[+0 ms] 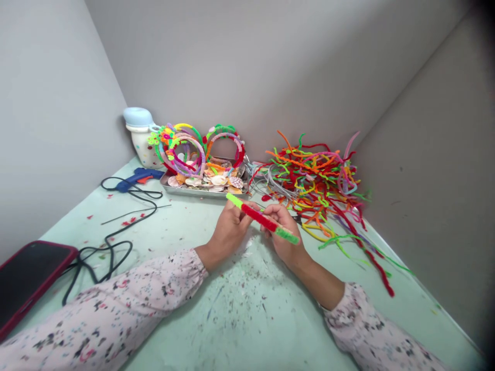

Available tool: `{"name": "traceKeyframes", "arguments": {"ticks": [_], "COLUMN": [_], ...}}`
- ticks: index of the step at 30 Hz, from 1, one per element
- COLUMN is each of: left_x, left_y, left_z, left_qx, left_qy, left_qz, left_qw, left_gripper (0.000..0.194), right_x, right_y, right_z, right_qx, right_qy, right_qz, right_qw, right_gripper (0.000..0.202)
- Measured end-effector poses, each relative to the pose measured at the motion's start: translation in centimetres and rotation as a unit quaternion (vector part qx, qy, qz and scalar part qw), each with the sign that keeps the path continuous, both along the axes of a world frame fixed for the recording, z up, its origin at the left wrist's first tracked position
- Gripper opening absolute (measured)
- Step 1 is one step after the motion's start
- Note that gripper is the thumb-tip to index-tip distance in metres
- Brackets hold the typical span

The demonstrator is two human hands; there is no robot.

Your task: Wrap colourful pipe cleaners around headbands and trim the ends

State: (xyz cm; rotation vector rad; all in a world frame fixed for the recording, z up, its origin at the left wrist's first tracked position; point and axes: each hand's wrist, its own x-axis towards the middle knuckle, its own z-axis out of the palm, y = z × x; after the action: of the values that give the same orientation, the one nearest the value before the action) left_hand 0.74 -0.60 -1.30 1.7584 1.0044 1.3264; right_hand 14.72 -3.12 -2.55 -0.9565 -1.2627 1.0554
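Note:
Between both hands is a headband (260,218) wrapped in fuzzy pipe cleaner, seen nearly edge-on. Its colours run from lime green through red to a mixed green end. My left hand (228,226) is closed on the lime and red side, thumb against the band. My right hand (284,232) curls around the other side, close to the green end, its fingers bent. The band partly hides the fingertips, and its lower part does not show. Both hands are above the table, in front of a metal tray (201,192) of seashells.
Finished-looking headbands (189,154) stand in the tray. At right lies a tangled heap of pipe cleaners (313,170) beside grey wires (280,183). A blue glue gun (139,178) with a black cord (112,237), a phone (31,278) and a lidded white cup (145,144) are at left.

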Motion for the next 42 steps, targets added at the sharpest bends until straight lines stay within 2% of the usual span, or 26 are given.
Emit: {"name": "traceKeyframes", "arguments": {"ticks": [6, 10, 14, 18, 23, 29, 34, 39, 42], "left_x": [-0.1, -0.3, -0.5, -0.5, -0.6, -0.4, -0.3, -0.5, -0.5], "left_y": [0.2, 0.1, 0.0, 0.0, -0.1, -0.5, -0.3, 0.1, 0.1], "left_z": [0.0, 0.4, 0.6, 0.5, 0.6, 0.9, 0.8, 0.1, 0.0], "left_qx": [0.014, 0.025, 0.061, 0.079, 0.057, -0.018, -0.082, -0.109, -0.1], "left_qy": [0.022, 0.099, 0.163, 0.15, 0.149, 0.083, 0.074, 0.051, 0.028], "left_qz": [0.021, 0.038, 0.024, 0.012, 0.013, 0.003, -0.012, -0.058, -0.097], "left_qw": [0.999, 0.994, 0.984, 0.985, 0.987, 0.996, 0.994, 0.991, 0.99], "left_gripper": [0.01, 0.014, 0.02, 0.022, 0.022, 0.017, 0.021, 0.025, 0.026], "right_x": [0.0, 0.1, 0.3, 0.4, 0.4, 0.4, 0.4, 0.4, 0.5], "right_y": [-0.2, -0.4, -0.4, -0.3, -0.3, -0.4, -0.3, 0.2, 0.5], "right_z": [0.5, 1.1, 1.1, 0.8, 1.0, 1.3, 1.1, 0.7, 0.4], "right_qx": [-0.006, -0.021, -0.052, -0.059, -0.062, -0.046, -0.052, -0.076, -0.095], "right_qy": [-0.013, -0.016, -0.023, -0.002, 0.005, 0.014, 0.011, 0.023, 0.043], "right_qz": [-0.007, -0.007, -0.005, -0.005, 0.002, 0.011, 0.013, 0.01, 0.02], "right_qw": [1.0, 1.0, 0.998, 0.998, 0.998, 0.999, 0.999, 0.997, 0.994], "right_gripper": [0.014, 0.012, 0.012, 0.013, 0.01, 0.008, 0.008, 0.011, 0.01]}}
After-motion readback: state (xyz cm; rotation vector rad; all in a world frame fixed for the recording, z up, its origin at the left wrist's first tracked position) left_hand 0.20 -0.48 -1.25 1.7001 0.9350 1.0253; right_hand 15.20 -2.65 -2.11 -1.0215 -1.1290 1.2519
